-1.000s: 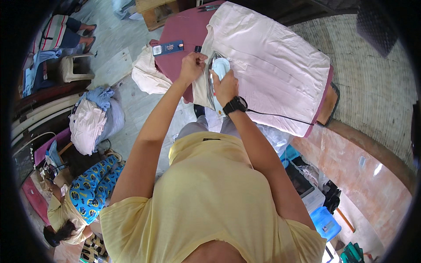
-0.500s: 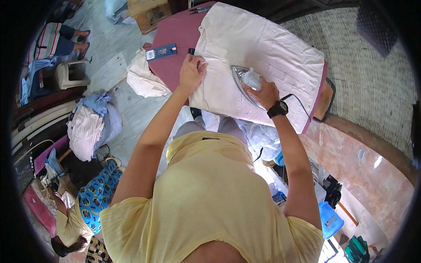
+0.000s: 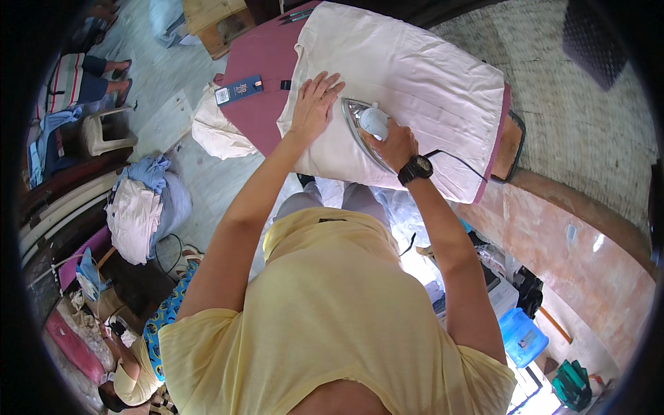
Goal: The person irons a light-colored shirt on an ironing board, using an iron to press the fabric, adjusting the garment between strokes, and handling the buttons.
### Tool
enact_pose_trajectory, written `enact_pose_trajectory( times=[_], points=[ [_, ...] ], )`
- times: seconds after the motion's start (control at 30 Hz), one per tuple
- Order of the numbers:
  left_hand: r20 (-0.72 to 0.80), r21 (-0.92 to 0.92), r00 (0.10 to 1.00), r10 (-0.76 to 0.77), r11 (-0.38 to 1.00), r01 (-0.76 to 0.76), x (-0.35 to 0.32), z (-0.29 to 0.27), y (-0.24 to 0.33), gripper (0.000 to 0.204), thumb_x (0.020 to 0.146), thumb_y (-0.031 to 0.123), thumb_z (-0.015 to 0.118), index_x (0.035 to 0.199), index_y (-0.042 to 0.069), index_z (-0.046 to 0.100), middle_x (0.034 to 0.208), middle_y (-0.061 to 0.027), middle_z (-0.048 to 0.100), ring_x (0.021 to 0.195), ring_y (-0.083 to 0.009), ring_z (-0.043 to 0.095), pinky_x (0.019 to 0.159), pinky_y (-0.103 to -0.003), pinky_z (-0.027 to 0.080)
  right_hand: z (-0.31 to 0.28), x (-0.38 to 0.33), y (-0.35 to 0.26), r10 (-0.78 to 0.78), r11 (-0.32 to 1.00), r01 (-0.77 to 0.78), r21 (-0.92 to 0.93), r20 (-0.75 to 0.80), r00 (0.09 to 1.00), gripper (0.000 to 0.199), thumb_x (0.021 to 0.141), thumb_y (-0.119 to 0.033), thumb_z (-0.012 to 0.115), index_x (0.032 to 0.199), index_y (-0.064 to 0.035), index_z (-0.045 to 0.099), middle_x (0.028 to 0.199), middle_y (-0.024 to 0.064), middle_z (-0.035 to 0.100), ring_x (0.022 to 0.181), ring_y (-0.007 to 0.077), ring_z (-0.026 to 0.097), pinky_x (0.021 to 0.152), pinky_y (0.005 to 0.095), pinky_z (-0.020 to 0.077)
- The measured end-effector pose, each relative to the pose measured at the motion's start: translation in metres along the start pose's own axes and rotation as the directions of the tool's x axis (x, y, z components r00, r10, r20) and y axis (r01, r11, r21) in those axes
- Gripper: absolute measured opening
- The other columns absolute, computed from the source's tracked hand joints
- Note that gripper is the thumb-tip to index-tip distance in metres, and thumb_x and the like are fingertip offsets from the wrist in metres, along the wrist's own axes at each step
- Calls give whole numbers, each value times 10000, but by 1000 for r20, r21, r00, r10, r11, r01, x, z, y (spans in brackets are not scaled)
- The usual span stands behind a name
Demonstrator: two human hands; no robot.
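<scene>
A cream garment lies spread over a maroon-covered ironing board. My right hand is closed round the handle of a clothes iron, whose soleplate rests on the cloth. To the left of the iron, my left hand lies flat on the garment with its fingers stretched out. A dark blue hang tag lies on the maroon cover, joined to the garment's left edge near a small dark label. The iron's black cord runs off to the right.
Bunched cream cloth hangs past the board's left end. A heap of pale clothes stands at left. A stone ledge and a woven mat lie at right. Other people are at the far left and lower left.
My left hand has moved from the garment's left edge onto the cloth, its fingers flattening out. The iron has slid left with my right hand. The person at lower left has shifted.
</scene>
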State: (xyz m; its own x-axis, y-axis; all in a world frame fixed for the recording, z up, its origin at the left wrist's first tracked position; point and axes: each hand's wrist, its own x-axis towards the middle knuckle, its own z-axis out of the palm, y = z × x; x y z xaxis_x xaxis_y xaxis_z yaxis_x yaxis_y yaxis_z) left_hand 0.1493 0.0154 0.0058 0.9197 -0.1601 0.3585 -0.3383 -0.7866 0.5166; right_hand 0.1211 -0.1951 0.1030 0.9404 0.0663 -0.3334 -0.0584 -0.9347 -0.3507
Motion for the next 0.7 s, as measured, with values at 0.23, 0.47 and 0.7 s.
enact_pose_trajectory(
  times=[0.23,0.47,0.7],
  points=[
    [178,225,983,52,970,-93,-4,5,-23,518,995,265,465,1498,211,357,1578,27,297,1465,-211,243,1180,-516,194,30,-16,-26,102,992,-84,98,-191,976,562,784,-525,722,927,9,619,785,288,664,786,471,658,716,550,523],
    [208,224,977,33,971,-81,-2,3,-23,519,1005,267,432,1513,216,337,1588,33,279,1471,-212,229,1189,-509,172,51,-24,-26,107,980,-64,189,-226,968,626,802,-525,723,996,62,629,807,300,667,784,457,668,686,528,530],
    [226,216,974,26,973,-76,-6,3,-22,523,1005,272,428,1516,225,328,1598,42,254,1479,-207,204,1192,-506,164,55,-33,-36,182,955,-132,265,-173,968,564,813,-507,705,914,33,576,808,305,659,805,464,660,708,552,522]
  ],
)
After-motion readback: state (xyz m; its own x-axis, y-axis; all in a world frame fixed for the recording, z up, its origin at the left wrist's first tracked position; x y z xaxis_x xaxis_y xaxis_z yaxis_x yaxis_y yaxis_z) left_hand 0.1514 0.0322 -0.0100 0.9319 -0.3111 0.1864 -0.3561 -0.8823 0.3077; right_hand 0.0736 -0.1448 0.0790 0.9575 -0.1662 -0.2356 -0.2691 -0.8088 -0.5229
